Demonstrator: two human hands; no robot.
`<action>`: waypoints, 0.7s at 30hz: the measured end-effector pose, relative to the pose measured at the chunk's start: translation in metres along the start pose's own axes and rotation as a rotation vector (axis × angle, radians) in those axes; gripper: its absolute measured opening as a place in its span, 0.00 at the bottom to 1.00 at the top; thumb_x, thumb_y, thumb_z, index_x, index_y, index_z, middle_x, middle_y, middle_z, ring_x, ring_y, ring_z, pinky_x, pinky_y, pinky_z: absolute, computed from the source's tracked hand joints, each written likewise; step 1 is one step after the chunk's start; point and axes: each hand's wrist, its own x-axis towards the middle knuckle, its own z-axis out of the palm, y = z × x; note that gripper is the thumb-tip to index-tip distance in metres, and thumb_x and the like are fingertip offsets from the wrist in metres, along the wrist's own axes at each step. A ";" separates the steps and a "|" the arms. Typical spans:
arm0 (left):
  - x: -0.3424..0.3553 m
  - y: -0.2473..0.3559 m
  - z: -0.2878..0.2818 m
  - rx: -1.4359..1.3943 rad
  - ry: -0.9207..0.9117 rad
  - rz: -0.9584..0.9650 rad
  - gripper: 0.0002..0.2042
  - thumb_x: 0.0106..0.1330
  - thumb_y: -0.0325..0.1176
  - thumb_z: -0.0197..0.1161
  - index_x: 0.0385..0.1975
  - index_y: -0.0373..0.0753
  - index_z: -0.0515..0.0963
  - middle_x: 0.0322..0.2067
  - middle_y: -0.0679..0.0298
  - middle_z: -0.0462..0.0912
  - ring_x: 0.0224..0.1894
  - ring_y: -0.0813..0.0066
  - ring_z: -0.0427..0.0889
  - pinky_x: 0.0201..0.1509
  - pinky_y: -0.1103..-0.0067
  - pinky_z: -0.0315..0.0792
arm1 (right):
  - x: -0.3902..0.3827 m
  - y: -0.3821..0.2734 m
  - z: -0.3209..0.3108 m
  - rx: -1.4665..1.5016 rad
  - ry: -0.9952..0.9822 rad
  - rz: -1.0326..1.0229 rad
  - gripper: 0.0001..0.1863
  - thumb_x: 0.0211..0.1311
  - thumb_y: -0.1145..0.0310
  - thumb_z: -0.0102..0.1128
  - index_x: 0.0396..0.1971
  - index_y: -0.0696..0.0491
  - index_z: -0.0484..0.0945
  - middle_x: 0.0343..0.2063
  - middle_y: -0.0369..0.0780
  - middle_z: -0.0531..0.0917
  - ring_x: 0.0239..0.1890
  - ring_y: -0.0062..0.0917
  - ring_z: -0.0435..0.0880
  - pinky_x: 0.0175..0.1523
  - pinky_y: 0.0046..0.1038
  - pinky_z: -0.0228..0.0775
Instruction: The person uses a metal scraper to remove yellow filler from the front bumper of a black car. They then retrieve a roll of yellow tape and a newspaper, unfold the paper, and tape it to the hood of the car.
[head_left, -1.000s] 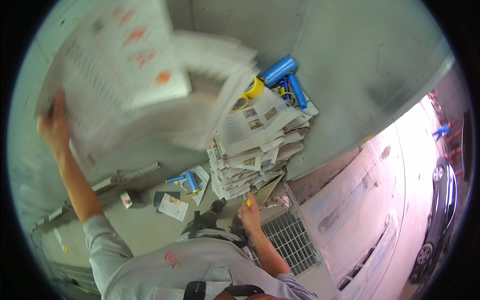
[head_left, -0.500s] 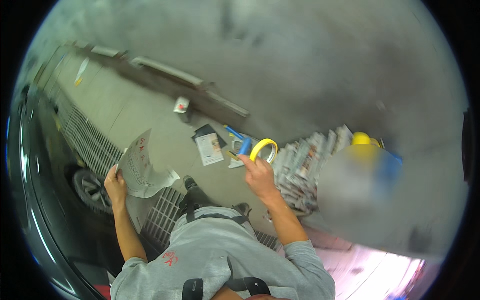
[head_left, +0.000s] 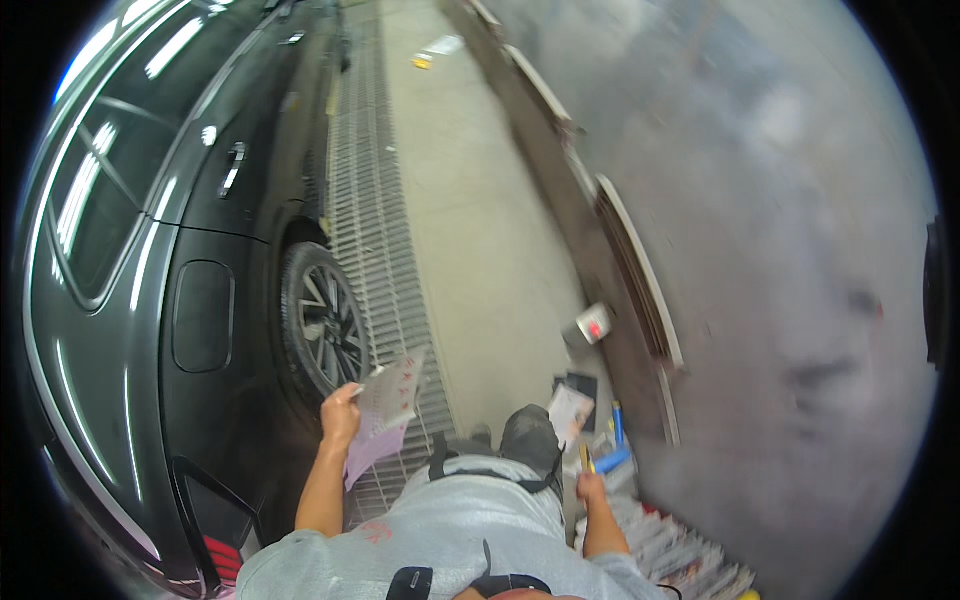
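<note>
My left hand [head_left: 341, 418] is closed on the edge of a newspaper sheet [head_left: 393, 392]. The sheet hangs beside the rear wheel [head_left: 325, 325] of a dark car [head_left: 205, 320], its lower part pinkish and red print near the top. Low on my right side, my right hand [head_left: 592, 488] grips a roll of yellow tape [head_left: 586, 458], which I see nearly edge-on. Past that hand lie blue rolls [head_left: 612, 460] and a stack of folded newspapers [head_left: 665, 550].
A floor grating [head_left: 375, 180] runs along the car. To the right, a long brown ledge [head_left: 560, 195] borders the pale floor. A container with a white top and red spot [head_left: 594, 324] stands against it, near a printed paper [head_left: 570, 412] on a dark sheet.
My view has swung left, so the car fills the left side and the newspaper stack sits at the lower right. Both hands keep their hold; the right one appears lower, the tape turned edge-on.
</note>
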 end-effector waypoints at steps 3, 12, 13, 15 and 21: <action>0.044 -0.027 0.037 0.040 -0.051 -0.200 0.09 0.59 0.25 0.59 0.38 0.41 0.82 0.33 0.44 0.82 0.39 0.42 0.82 0.43 0.58 0.76 | 0.061 -0.029 0.000 0.504 -0.304 0.475 0.11 0.66 0.65 0.54 0.41 0.52 0.82 0.21 0.45 0.82 0.16 0.33 0.79 0.20 0.38 0.70; 0.180 -0.069 0.100 0.206 -0.248 -0.823 0.13 0.59 0.32 0.64 0.43 0.38 0.83 0.40 0.42 0.84 0.47 0.44 0.82 0.52 0.58 0.75 | 0.371 -0.263 -0.091 -0.239 -0.602 0.058 0.13 0.60 0.61 0.56 0.30 0.55 0.85 0.22 0.45 0.85 0.25 0.35 0.86 0.32 0.37 0.77; 0.203 -0.070 0.097 0.238 -0.258 -0.874 0.13 0.59 0.32 0.64 0.44 0.38 0.83 0.41 0.43 0.84 0.48 0.44 0.82 0.52 0.58 0.75 | 0.409 -0.305 -0.101 -0.374 -0.580 -0.071 0.15 0.59 0.61 0.56 0.28 0.55 0.86 0.22 0.44 0.86 0.27 0.35 0.87 0.34 0.36 0.78; 0.241 -0.065 0.098 0.204 -0.193 -0.935 0.14 0.59 0.31 0.64 0.44 0.37 0.83 0.41 0.44 0.84 0.48 0.46 0.83 0.52 0.60 0.76 | 0.481 -0.396 -0.126 -0.297 -0.367 -0.132 0.15 0.60 0.59 0.56 0.30 0.56 0.86 0.22 0.44 0.86 0.26 0.35 0.87 0.33 0.37 0.78; 0.379 -0.082 0.145 0.203 -0.176 -1.106 0.13 0.60 0.31 0.64 0.45 0.38 0.82 0.41 0.46 0.85 0.46 0.47 0.84 0.51 0.60 0.77 | 0.644 -0.687 -0.199 0.346 -0.231 -0.137 0.16 0.67 0.59 0.56 0.43 0.57 0.81 0.20 0.38 0.80 0.18 0.21 0.75 0.23 0.27 0.68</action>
